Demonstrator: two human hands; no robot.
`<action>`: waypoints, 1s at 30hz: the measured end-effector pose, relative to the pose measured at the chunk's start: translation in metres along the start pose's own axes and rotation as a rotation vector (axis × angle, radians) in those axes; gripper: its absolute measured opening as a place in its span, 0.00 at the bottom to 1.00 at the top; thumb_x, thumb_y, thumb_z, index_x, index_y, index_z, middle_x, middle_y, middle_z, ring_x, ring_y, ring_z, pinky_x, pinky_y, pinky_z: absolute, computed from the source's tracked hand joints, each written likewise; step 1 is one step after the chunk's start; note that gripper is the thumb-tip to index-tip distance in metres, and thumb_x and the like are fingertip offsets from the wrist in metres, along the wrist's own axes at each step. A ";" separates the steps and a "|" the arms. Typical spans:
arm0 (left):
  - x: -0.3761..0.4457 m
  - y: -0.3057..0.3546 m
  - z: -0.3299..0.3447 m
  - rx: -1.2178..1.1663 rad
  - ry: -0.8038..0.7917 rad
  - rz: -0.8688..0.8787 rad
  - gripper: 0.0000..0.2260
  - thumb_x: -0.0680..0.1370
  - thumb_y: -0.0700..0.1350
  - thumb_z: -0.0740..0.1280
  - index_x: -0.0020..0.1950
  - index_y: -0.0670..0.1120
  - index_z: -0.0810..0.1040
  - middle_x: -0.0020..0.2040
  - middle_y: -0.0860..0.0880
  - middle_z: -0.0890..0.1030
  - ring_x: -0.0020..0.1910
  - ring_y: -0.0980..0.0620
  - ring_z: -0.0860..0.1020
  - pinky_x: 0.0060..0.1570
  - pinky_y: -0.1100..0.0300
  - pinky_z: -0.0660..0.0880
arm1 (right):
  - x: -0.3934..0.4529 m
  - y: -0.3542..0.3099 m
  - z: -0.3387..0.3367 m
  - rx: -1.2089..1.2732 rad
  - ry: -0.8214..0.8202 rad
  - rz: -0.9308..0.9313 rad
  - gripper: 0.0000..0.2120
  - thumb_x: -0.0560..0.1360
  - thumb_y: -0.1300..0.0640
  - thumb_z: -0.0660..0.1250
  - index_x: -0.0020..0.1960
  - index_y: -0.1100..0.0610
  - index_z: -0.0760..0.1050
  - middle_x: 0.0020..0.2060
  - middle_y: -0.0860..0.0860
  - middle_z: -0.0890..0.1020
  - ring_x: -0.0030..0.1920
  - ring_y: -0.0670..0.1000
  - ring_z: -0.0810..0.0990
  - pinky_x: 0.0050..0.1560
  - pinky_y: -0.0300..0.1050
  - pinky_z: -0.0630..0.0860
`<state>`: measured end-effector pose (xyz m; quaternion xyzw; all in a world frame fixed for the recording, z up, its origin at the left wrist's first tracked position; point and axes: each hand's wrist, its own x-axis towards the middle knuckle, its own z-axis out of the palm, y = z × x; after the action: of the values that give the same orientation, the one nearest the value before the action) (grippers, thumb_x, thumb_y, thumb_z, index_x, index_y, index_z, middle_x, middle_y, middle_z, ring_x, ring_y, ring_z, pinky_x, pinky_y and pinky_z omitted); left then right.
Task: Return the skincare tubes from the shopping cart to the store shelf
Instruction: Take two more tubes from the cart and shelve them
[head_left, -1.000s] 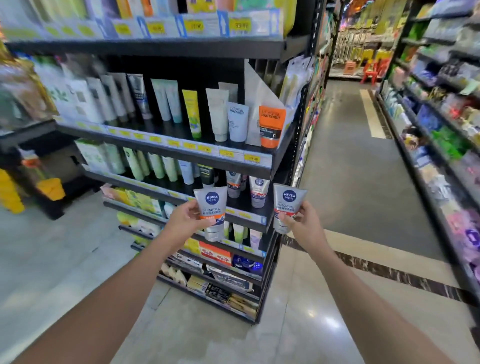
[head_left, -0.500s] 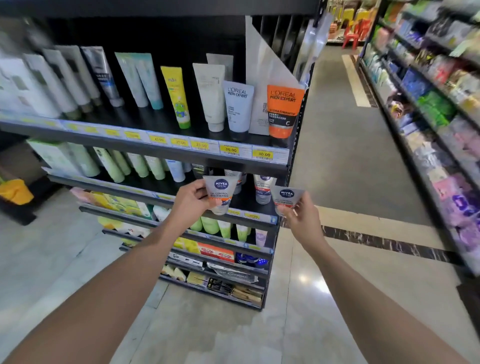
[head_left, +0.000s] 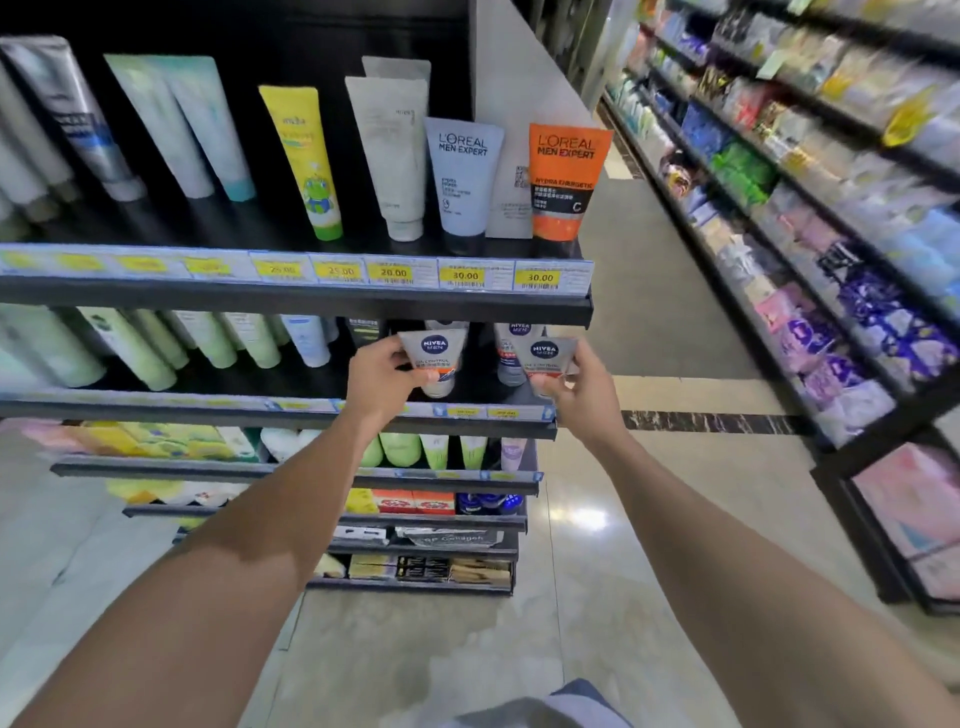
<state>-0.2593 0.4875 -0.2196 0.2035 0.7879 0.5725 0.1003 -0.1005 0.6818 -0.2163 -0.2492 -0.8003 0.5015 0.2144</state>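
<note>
I hold two grey Nivea Men tubes, one in each hand, at the right end of the second shelf (head_left: 291, 408) of a black store rack. My left hand (head_left: 382, 384) grips the left tube (head_left: 434, 351) cap down, just under the shelf above. My right hand (head_left: 584, 395) pinches the right tube (head_left: 545, 356) by its lower part at the shelf's right corner. Behind them stand two more Nivea tubes (head_left: 511, 353) on the same shelf. No shopping cart is in view.
The upper shelf (head_left: 311, 291) carries upright tubes, among them a grey L'Oreal tube (head_left: 462, 176) and an orange one (head_left: 563, 182), with yellow price tags along its edge. Lower shelves hold green tubes and boxes. A tiled aisle and another stocked rack (head_left: 831, 291) lie to the right.
Both hands moved forward and up with their tubes, from in front of the rack to the second shelf's opening. The view came closer to the rack.
</note>
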 end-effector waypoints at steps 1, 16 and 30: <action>0.004 -0.003 -0.001 0.014 -0.016 0.009 0.17 0.67 0.33 0.77 0.54 0.43 0.83 0.48 0.51 0.85 0.47 0.58 0.82 0.49 0.65 0.78 | 0.002 -0.002 0.003 -0.002 0.006 0.018 0.17 0.75 0.59 0.72 0.61 0.51 0.72 0.56 0.48 0.81 0.55 0.49 0.79 0.51 0.42 0.76; 0.030 -0.035 0.010 -0.035 -0.111 -0.086 0.20 0.68 0.30 0.76 0.57 0.41 0.78 0.53 0.45 0.82 0.52 0.49 0.81 0.59 0.51 0.77 | 0.032 -0.009 0.031 -0.148 0.013 0.215 0.22 0.71 0.61 0.75 0.62 0.56 0.74 0.58 0.52 0.82 0.58 0.54 0.81 0.60 0.55 0.78; 0.032 -0.041 0.010 0.054 -0.112 -0.022 0.22 0.69 0.34 0.77 0.61 0.43 0.77 0.52 0.51 0.82 0.53 0.53 0.80 0.56 0.59 0.76 | 0.031 0.013 0.041 -0.195 -0.014 0.205 0.20 0.70 0.55 0.77 0.59 0.55 0.77 0.54 0.51 0.84 0.53 0.51 0.82 0.56 0.48 0.78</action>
<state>-0.2924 0.4996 -0.2593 0.2289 0.7986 0.5375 0.1450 -0.1467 0.6772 -0.2421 -0.3459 -0.8170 0.4423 0.1312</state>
